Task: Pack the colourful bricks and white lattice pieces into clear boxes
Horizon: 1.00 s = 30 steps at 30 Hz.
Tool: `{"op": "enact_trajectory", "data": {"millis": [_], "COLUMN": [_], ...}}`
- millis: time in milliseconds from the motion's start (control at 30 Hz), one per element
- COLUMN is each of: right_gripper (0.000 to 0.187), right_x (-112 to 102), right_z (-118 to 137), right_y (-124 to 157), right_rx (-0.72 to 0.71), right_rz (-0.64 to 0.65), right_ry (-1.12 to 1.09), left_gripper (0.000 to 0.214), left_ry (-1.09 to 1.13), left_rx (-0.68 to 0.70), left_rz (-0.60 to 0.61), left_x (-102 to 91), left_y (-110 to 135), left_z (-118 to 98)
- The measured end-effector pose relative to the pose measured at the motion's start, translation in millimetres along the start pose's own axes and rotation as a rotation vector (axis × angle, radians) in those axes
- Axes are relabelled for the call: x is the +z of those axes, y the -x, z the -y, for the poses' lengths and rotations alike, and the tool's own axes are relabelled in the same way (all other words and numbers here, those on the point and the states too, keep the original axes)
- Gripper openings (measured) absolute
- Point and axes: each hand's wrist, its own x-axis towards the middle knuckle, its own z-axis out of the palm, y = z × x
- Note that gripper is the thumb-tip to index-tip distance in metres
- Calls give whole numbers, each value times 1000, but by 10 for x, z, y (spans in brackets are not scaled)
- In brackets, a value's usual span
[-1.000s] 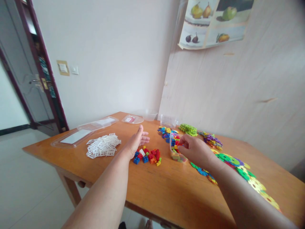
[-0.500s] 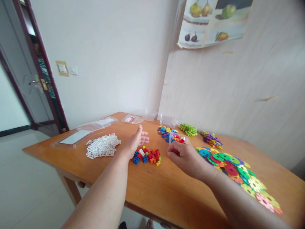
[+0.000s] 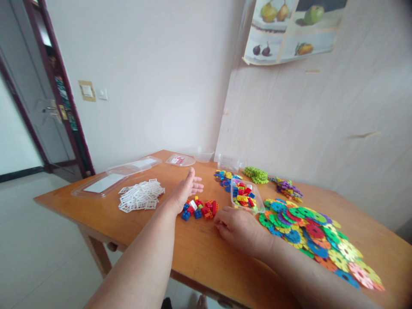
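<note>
My left hand (image 3: pixel 188 189) rests on its edge on the wooden table (image 3: pixel 206 253), fingers stretched out, touching the back of a small heap of red, blue and orange bricks (image 3: pixel 200 209). My right hand (image 3: pixel 238 228) lies knuckles up on the table just right of that heap, fingers curled under; I cannot see what, if anything, is in them. A clear plastic tub (image 3: pixel 246 198) with mixed bricks stands just beyond my right hand.
White lattice pieces (image 3: pixel 140 195) lie in a pile at the left, by a long clear lid (image 3: pixel 116 177). Colourful flat discs (image 3: pixel 315 234) spread over the right. Blue pieces (image 3: pixel 225 178), green pieces (image 3: pixel 255 174), purple pieces (image 3: pixel 286 188) and clear bowls (image 3: pixel 202 154) sit near the wall.
My right hand has left the clear tub and come back towards me and to the left, down onto the table beside the brick heap. My left hand has stayed put.
</note>
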Motion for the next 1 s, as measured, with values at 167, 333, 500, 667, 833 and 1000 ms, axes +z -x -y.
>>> {"op": "enact_trajectory", "data": {"millis": [167, 333, 500, 667, 833, 1000], "right_gripper": [15, 12, 12, 17, 18, 18], "right_x": [36, -151, -389, -398, -387, -264], "right_z": [-17, -140, -492, -754, -632, -284], "right_y": [-3, 6, 12, 9, 19, 47], "right_rx": [6, 41, 212, 312, 256, 71], "right_rz": [-27, -161, -323, -307, -315, -214], "right_ry": [-67, -131, -208, -220, -296, -244], "left_gripper": [98, 97, 94, 96, 96, 96], "left_ry": [-3, -6, -5, -9, -8, -10], "left_rx": [0, 5, -2, -3, -12, -6], "left_rz": [-4, -4, -6, -11, -17, -15], "left_x": [5, 4, 5, 5, 9, 15], "left_y": [8, -3, 2, 2, 10, 19], "left_z": [-9, 3, -2, -5, -14, -16]}}
